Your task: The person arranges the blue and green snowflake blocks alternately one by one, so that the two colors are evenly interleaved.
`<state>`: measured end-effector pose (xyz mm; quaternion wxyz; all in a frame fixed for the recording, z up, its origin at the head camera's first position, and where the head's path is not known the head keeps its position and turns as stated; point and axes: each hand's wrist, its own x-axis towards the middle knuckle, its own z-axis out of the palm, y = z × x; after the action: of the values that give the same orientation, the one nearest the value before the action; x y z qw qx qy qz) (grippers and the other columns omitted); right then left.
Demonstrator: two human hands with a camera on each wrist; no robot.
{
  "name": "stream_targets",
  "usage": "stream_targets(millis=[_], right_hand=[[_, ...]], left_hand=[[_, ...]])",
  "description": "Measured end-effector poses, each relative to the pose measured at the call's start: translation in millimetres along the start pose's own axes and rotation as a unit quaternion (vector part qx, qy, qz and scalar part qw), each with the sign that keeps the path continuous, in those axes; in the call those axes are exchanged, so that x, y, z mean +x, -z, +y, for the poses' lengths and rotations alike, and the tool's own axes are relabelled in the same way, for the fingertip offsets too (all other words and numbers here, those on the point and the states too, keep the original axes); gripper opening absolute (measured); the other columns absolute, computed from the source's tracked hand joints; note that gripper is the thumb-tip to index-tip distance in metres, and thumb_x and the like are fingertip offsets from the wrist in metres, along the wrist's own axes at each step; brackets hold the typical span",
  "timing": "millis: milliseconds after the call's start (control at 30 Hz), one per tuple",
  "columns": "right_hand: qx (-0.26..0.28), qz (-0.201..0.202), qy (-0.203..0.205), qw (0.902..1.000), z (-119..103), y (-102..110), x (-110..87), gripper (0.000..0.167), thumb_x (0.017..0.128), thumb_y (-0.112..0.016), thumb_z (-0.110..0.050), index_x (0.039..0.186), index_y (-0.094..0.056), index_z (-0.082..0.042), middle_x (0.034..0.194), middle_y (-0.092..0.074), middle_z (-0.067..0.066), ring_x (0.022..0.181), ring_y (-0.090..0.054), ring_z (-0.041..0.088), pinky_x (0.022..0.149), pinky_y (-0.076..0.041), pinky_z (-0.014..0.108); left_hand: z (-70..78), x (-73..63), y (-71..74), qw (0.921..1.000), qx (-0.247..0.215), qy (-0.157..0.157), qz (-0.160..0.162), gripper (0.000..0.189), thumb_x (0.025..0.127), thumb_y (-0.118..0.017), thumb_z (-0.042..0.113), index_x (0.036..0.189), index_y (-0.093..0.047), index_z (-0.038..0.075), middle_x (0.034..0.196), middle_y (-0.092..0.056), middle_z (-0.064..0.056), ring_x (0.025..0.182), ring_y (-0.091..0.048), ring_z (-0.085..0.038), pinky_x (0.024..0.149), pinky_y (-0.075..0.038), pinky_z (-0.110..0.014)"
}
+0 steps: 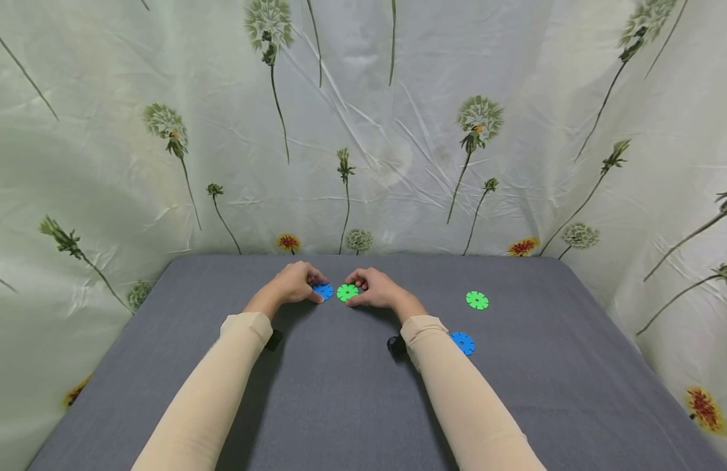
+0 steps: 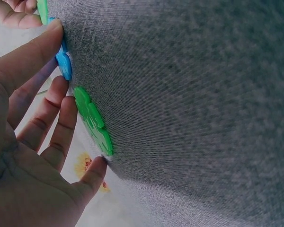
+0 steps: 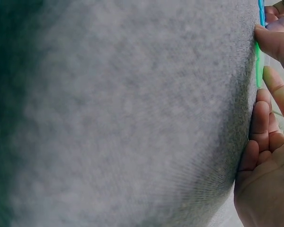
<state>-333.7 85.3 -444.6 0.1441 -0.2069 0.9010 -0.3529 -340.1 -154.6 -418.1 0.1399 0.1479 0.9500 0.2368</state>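
Observation:
Near the far side of the table, my left hand (image 1: 292, 284) pinches a blue notched plastic disc (image 1: 324, 292) between thumb and fingers at its edges. Just right of it, my right hand (image 1: 377, 290) pinches a green notched disc (image 1: 345, 292) the same way. Both discs lie almost flat, side by side, with a narrow gap between them in the head view. The left wrist view shows another green disc (image 2: 92, 120) on the cloth by the left hand's little finger; the hand hides that disc in the head view.
To the right lie a loose green disc (image 1: 477, 300) and, partly behind the right sleeve, a blue disc (image 1: 463, 343). Grey cloth (image 1: 334, 392) covers the table. Beyond its far edge hangs a pale curtain (image 1: 398, 150) printed with dandelions.

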Motion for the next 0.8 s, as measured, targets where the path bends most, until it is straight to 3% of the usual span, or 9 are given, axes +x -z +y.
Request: stream_targets(millis=[533,800], right_hand=[[-0.011,-0.002,-0.003,0.9999,0,3,-4.1,0.045,0.097,-0.083,-0.025,0.137,-0.068,-0.012,0.121,-0.063,0.007,0.108,-0.058,0.02,0.1,-0.051,0.039],[-0.003,-0.018,-0.011,0.9998,-1,18,-15.1,0.05,0.098,-0.082,-0.028,0.142,-0.064,-0.011,0.125,-0.065,0.009,0.112,-0.061,0.02,0.099,-0.053,0.038]], left_hand=[[0.5,1.3,-2.8,1.0,0.004,-0.006,-0.003,0.042,0.091,-0.088,0.022,0.131,-0.079,0.013,0.137,-0.073,-0.015,0.131,-0.065,-0.036,0.111,-0.053,-0.053],[-1.1,0.3,-2.8,0.9999,-0.005,-0.014,0.001,0.042,0.09,-0.088,0.021,0.129,-0.079,0.012,0.136,-0.072,-0.015,0.13,-0.064,-0.035,0.111,-0.052,-0.054]])
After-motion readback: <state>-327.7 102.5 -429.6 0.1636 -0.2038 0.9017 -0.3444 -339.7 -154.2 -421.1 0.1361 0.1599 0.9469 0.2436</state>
